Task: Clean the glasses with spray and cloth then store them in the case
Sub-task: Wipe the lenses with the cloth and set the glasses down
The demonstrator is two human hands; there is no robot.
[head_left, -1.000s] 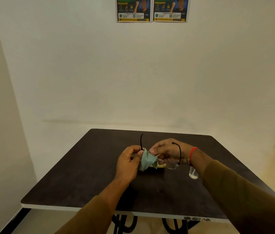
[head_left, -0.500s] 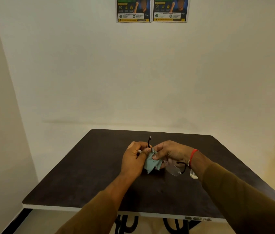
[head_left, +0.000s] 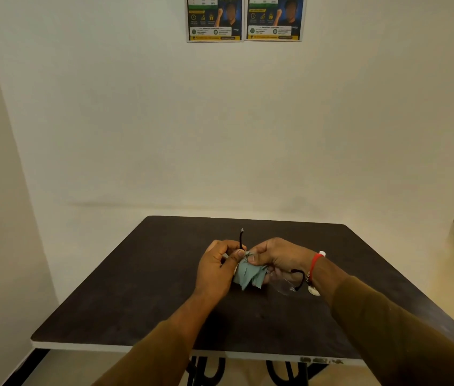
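Note:
Both hands meet above the middle of the dark table [head_left: 125,302]. My left hand [head_left: 216,270] pinches a teal cloth [head_left: 248,277] around one lens of the glasses. My right hand [head_left: 278,257] grips the glasses [head_left: 284,286] by the frame. Their clear lens pokes out below its fingers. One black temple sticks up between the hands and the other curls beside my right wrist. A small clear spray bottle [head_left: 314,291] stands behind that wrist, mostly hidden. No case is in view.
The table stands in a corner, with white walls behind and to the left. Its white front edge [head_left: 109,347] is near me, and black legs show underneath. Two posters [head_left: 243,19] hang high on the back wall.
The glasses have tilted and dropped lower in my right hand, with the free lens now down to the right. Both hands have closed in together on the cloth and shifted slightly right.

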